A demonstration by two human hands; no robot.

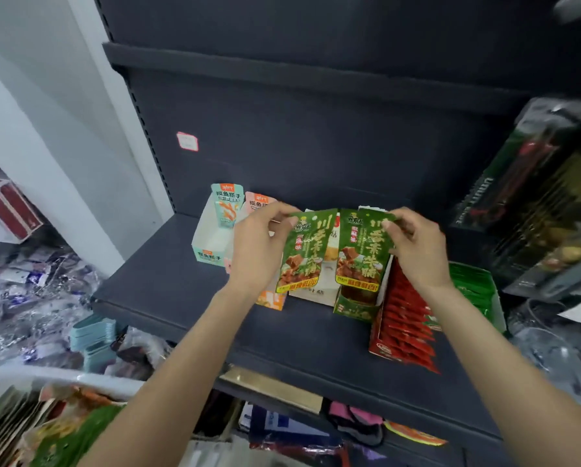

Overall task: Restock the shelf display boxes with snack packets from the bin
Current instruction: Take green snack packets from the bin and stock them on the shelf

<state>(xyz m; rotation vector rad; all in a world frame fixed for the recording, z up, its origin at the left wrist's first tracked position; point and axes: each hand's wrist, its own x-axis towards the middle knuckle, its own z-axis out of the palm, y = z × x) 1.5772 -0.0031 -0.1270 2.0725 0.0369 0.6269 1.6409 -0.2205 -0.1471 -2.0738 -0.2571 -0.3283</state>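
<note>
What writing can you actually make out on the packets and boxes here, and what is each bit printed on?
"川香素牛筋": green packet in the left hand, and again on the green packet in the right hand.
"摸鱼搭子": teal display box, on its back flap and front lip.
"UNITY": dark hanging pack, only roughly legible.
White price tag: too blurred to read.
Red packets: print too small.

Even, bright indoor light, soft shadows, wide-angle bending and blur toward the edges
</note>
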